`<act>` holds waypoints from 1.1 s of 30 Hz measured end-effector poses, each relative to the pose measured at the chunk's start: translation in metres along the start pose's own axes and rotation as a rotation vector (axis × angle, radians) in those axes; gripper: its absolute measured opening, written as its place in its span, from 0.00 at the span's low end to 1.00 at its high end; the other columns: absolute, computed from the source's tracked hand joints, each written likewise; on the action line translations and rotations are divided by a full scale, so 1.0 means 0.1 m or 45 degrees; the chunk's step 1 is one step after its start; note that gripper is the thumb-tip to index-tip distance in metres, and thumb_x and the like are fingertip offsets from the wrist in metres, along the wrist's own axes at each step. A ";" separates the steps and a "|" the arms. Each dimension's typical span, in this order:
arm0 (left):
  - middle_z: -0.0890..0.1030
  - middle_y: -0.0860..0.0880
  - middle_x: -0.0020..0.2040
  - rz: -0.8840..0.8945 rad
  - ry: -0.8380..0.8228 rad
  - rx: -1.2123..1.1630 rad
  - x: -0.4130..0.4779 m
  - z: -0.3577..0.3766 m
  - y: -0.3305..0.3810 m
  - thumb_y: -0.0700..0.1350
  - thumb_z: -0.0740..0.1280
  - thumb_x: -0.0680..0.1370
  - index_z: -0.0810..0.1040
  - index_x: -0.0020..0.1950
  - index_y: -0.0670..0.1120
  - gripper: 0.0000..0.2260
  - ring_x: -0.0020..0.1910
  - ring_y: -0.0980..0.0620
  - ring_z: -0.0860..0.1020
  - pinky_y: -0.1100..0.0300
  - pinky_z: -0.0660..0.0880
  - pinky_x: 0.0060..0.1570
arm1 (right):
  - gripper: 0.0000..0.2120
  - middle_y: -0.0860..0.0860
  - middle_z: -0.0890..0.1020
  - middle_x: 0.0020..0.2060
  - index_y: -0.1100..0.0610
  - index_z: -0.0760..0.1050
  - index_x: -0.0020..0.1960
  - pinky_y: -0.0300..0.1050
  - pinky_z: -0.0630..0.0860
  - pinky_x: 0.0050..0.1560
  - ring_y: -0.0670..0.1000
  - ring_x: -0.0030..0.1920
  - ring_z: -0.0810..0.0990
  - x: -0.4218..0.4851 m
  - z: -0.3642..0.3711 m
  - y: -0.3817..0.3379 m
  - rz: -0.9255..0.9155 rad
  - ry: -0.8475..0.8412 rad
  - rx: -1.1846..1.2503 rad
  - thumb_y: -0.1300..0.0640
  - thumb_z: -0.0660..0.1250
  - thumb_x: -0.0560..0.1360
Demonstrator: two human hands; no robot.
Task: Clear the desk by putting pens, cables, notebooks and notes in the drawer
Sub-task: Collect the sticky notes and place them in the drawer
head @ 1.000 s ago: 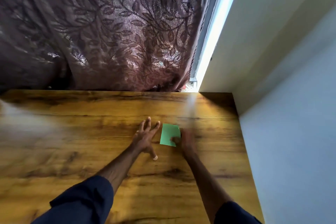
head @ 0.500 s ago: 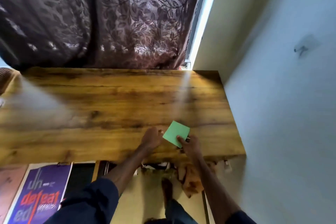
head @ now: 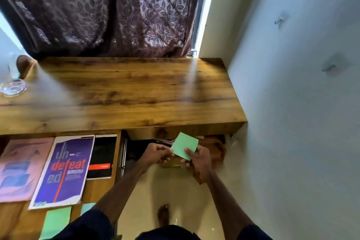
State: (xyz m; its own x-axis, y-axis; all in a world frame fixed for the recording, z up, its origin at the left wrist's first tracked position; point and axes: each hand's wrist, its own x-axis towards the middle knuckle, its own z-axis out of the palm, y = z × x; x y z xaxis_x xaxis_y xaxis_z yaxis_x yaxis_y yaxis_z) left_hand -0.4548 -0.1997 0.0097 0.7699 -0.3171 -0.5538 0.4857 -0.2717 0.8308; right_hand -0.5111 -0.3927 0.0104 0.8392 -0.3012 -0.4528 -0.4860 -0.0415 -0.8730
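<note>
A green sticky note (head: pixel 184 145) is held in the air just in front of the wooden desk's (head: pixel 124 91) front edge. My right hand (head: pixel 196 161) pinches its lower corner with thumb on top. My left hand (head: pixel 156 152) is curled and touches the note's left edge. Below the desk on the left, the open drawer (head: pixel 97 191) holds a purple "undefeated" notebook (head: pixel 64 171), a pink-blue notebook (head: pixel 21 167), a black notebook (head: pixel 102 157), a green note (head: pixel 56 222) and a pale blue note (head: pixel 86 207).
A dark patterned curtain (head: pixel 109 11) hangs behind the desk. A glass dish (head: pixel 13 86) and a brown object (head: pixel 24 65) sit at the desk's far left. A pale wall (head: pixel 302 103) bounds the right side. My foot (head: pixel 163 215) is on the floor below.
The green note was lifted off the desktop and drawn back past the front edge. Both hands came with it, and the view tilted down, revealing the open drawer.
</note>
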 end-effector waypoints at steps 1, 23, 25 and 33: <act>0.87 0.44 0.45 0.000 0.019 -0.006 -0.06 0.02 -0.06 0.44 0.74 0.76 0.84 0.53 0.41 0.09 0.39 0.50 0.82 0.60 0.81 0.39 | 0.14 0.58 0.87 0.46 0.65 0.78 0.60 0.54 0.83 0.35 0.61 0.37 0.87 -0.09 -0.01 0.04 0.008 -0.015 0.048 0.57 0.71 0.78; 0.86 0.44 0.45 -0.014 0.230 0.113 -1.87 -0.43 -1.14 0.47 0.75 0.76 0.84 0.53 0.43 0.10 0.39 0.50 0.83 0.58 0.81 0.39 | 0.09 0.59 0.86 0.38 0.67 0.80 0.55 0.45 0.81 0.33 0.58 0.37 0.87 -1.85 0.77 0.87 0.060 -0.187 0.231 0.61 0.68 0.80; 0.86 0.42 0.43 -0.004 0.251 0.128 -1.92 -0.61 -1.20 0.46 0.75 0.75 0.84 0.52 0.41 0.10 0.37 0.51 0.83 0.59 0.81 0.37 | 0.10 0.60 0.86 0.38 0.68 0.80 0.55 0.45 0.81 0.33 0.58 0.37 0.87 -1.92 0.96 0.86 0.045 -0.179 0.216 0.61 0.68 0.80; 0.84 0.44 0.35 0.003 0.325 0.113 -1.93 -2.01 -1.70 0.42 0.75 0.76 0.84 0.47 0.41 0.05 0.32 0.52 0.80 0.64 0.79 0.33 | 0.07 0.58 0.86 0.40 0.62 0.79 0.54 0.43 0.82 0.33 0.54 0.36 0.86 -2.09 2.44 0.81 0.074 -0.123 0.257 0.58 0.66 0.81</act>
State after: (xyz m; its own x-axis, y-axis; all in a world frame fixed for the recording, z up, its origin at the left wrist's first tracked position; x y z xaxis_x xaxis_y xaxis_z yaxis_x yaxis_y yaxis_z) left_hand -0.6025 0.0906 -0.0141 0.8560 -0.0812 -0.5106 0.4543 -0.3535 0.8177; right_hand -0.6665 -0.1006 -0.0096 0.8353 -0.2043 -0.5105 -0.4840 0.1675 -0.8589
